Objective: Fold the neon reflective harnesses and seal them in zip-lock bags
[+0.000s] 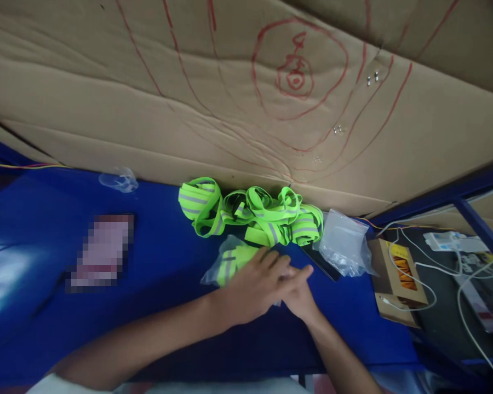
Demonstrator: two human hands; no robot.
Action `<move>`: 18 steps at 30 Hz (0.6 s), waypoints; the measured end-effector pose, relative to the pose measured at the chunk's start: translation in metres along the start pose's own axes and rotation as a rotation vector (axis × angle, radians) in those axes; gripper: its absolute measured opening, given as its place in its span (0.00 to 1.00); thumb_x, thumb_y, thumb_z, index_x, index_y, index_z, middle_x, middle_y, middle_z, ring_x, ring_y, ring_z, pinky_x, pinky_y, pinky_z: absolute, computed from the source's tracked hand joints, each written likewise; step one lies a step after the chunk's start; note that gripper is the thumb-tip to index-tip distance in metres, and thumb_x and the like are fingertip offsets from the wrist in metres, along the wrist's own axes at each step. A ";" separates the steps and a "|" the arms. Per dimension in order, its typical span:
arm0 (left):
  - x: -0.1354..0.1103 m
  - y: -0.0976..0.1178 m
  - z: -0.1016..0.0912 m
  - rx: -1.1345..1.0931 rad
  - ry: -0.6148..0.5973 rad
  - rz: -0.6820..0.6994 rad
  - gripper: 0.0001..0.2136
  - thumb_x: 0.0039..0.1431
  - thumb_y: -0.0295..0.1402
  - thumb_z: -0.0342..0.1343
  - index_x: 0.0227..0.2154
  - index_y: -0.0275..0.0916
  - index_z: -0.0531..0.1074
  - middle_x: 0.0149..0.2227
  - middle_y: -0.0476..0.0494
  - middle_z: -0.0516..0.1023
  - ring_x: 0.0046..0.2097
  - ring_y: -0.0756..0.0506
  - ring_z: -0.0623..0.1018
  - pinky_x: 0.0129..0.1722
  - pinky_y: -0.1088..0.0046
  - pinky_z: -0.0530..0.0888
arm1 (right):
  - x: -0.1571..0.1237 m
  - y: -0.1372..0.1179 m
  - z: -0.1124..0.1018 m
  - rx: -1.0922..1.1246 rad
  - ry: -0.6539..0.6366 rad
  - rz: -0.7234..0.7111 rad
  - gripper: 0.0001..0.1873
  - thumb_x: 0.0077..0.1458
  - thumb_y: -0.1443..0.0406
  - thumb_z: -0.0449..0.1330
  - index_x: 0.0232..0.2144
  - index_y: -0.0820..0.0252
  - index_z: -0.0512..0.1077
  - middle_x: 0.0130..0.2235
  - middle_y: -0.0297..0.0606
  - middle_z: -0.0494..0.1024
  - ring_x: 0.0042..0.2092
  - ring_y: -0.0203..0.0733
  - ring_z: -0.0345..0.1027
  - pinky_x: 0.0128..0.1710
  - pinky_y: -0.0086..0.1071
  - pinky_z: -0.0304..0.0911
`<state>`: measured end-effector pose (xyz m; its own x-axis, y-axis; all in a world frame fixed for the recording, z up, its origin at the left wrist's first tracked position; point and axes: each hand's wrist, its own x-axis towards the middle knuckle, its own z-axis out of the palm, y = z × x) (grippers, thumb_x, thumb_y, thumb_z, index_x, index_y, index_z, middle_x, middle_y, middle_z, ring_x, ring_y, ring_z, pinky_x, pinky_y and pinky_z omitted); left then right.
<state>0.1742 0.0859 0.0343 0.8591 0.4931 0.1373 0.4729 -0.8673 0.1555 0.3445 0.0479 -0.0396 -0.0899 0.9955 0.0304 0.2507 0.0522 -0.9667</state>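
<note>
Clear bag containing a green reflective strap, lying on the blue tabletop, partly hidden beneath the left hand. The left hand, palm down, overlaps the right hand; the forearms converge. Whether either hand grips the bag cannot be told.

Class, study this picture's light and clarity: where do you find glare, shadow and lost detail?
Head view: glare whitens the blue table near the left edge of the picture; head view: the tabletop looks darker just below the left hand and right hand; head view: blocky pixelation hides the detail of a flat item on the left.
</note>
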 end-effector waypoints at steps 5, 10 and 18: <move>-0.001 0.005 0.002 -0.074 -0.030 0.007 0.37 0.67 0.36 0.60 0.74 0.46 0.49 0.54 0.38 0.74 0.51 0.37 0.75 0.53 0.55 0.71 | -0.005 0.002 0.000 -0.029 -0.067 -0.012 0.09 0.61 0.57 0.63 0.32 0.55 0.74 0.32 0.36 0.75 0.33 0.43 0.69 0.32 0.35 0.67; -0.018 -0.021 -0.015 -0.416 -0.022 -0.071 0.50 0.52 0.62 0.66 0.73 0.48 0.54 0.63 0.37 0.69 0.61 0.35 0.73 0.59 0.59 0.70 | 0.001 -0.016 -0.021 -0.063 -0.313 -0.033 0.29 0.72 0.45 0.47 0.35 0.57 0.77 0.32 0.37 0.76 0.36 0.42 0.70 0.40 0.35 0.67; -0.041 -0.062 -0.014 -0.372 -0.021 -0.352 0.17 0.72 0.47 0.54 0.51 0.43 0.79 0.51 0.41 0.77 0.51 0.41 0.79 0.53 0.65 0.73 | -0.002 -0.025 -0.010 -0.065 -0.591 -0.143 0.21 0.61 0.50 0.68 0.47 0.57 0.80 0.37 0.36 0.81 0.34 0.36 0.70 0.36 0.29 0.65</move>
<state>0.1072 0.1208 0.0322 0.6658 0.7461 -0.0051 0.6357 -0.5637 0.5273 0.3477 0.0455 -0.0134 -0.6418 0.7669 -0.0049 0.2528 0.2055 -0.9455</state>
